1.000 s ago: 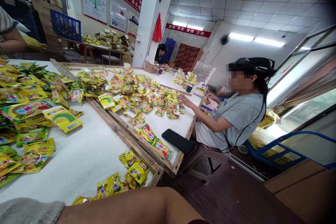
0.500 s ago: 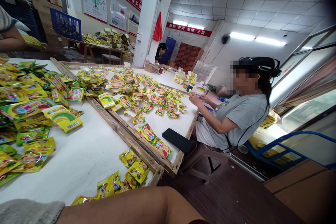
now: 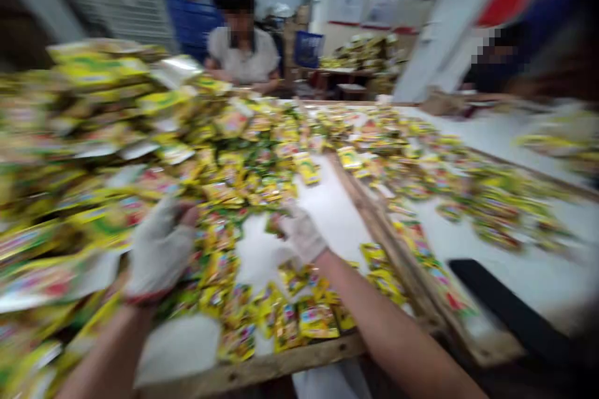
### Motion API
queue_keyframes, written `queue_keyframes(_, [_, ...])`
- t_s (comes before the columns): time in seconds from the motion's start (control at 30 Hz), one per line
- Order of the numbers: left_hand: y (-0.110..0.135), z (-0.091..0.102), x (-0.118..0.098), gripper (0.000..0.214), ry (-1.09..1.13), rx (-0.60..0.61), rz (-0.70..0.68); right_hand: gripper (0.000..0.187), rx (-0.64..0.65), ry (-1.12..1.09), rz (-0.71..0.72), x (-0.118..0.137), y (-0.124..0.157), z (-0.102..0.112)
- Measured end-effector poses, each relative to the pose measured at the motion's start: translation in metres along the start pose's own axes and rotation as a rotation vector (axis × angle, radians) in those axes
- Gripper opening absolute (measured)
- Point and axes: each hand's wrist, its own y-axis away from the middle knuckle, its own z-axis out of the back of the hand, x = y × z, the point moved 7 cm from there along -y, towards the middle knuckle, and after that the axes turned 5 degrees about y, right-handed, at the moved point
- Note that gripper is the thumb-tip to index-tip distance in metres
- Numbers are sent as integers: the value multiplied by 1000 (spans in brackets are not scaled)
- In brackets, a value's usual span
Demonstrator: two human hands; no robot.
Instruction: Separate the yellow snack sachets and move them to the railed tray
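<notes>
I'm fearing loosely heaped yellow cardboard boxes [image 3: 93, 68] sliding if brushed.
My white-gloved left hand [image 3: 161, 249] is nearing them; whether its fingers or my white-gloved right hand [image 3: 302, 234] are grasping, I can't tell.

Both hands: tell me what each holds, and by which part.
Blur leaves it untold. The left hand is by the boxes, any hold hidden; the right hand meets a packet, perhaps holding its edge.
</notes>
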Motion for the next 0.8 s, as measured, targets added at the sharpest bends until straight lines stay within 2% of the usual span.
queue_keyframes(0.03, [2, 16, 5, 13, -25, -55, -70, 19, -1, -19, -23, -4, -3, 2])
queue_keyframes(0.1, [3, 26, 8, 14, -90, -70, -196, 25, -96, -17, -62, -13, -10, 15])
queue_keyframes(0.2, [1, 12, 7, 18, -283, 15, -278, 34, -103, -6, -94, -21, -14, 21])
queue_keyframes(0.33, [9, -17, 5, 20, -592, 235, -306, 35, -72, 47, -114, -28, -12, 19])
queue_keyframes(0.4, [15, -27, 10, 26, -673, 336, -290, 32, -25, 72, -111, -32, -13, 15])
queue_keyframes(0.47, [19, -30, 12, 25, -672, 352, -269, 31, 17, 91, -83, -33, -12, 10])
queue_keyframes(0.53, [19, -29, 11, 20, -564, 308, -248, 31, 41, 100, -33, -31, -8, 5])
queue_keyframes(0.6, [20, -28, 9, 16, -325, 264, -192, 32, 53, 65, 16, -26, -1, -2])
queue_keyframes(0.7, [26, -33, 10, 21, 231, 207, -3, 38, 65, 10, 61, -15, 10, -13])
queue_keyframes(0.8, [45, -57, 9, 37, 772, 279, 263, 42, 50, 59, 75, -6, 16, -19])
